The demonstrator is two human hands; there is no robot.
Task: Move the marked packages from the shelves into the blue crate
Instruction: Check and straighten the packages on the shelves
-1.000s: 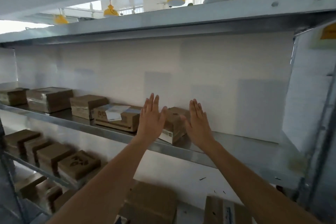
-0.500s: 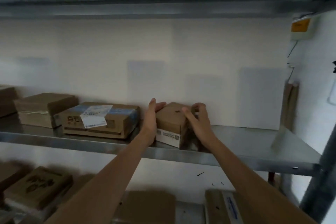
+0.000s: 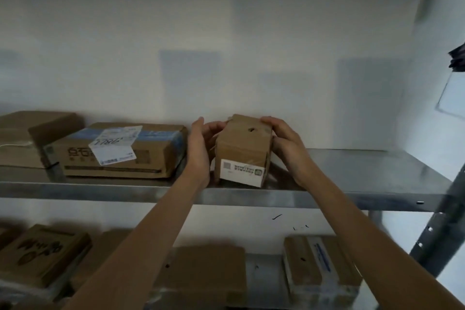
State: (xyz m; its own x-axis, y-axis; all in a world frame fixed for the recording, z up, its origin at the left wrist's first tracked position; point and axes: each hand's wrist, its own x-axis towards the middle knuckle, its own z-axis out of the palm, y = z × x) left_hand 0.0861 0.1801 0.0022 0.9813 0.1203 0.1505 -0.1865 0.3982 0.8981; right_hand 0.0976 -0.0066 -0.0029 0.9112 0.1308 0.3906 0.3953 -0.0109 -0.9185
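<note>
Compared with a second ago, when both hands hovered flat and open in front of the small box, they have now closed around it. The left hand (image 3: 200,151) grips the left side of the small cardboard box (image 3: 242,151), fingers curled round its far top edge and thumb along the near side. The right hand (image 3: 285,143) holds the right side, fingers curled over the top right corner. The box sits on the metal shelf (image 3: 352,178), close to the near edge, its front lower corner looking slightly raised, though whether it has lifted clear of the shelf cannot be told. The view has also moved closer and lower since then, so the yellow lamps above the rack are gone from sight.

A white label (image 3: 241,171) covers the lower front face of the small box; it carries a square code and a line of print too blurred to read. A small dark hole shows in its top face.

Just left of the left hand lies a flat wide carton (image 3: 156,156) with blue tape across its top and a white slip (image 3: 114,145) on which "1786" is handwritten; dark printed characters on its front are unreadable. Farther left is a plain brown box (image 3: 27,133). On the lower shelf lie more cartons, one at the left with dark brush-style marks (image 3: 42,250) and one at the right with a blue stripe (image 3: 320,257).
</note>
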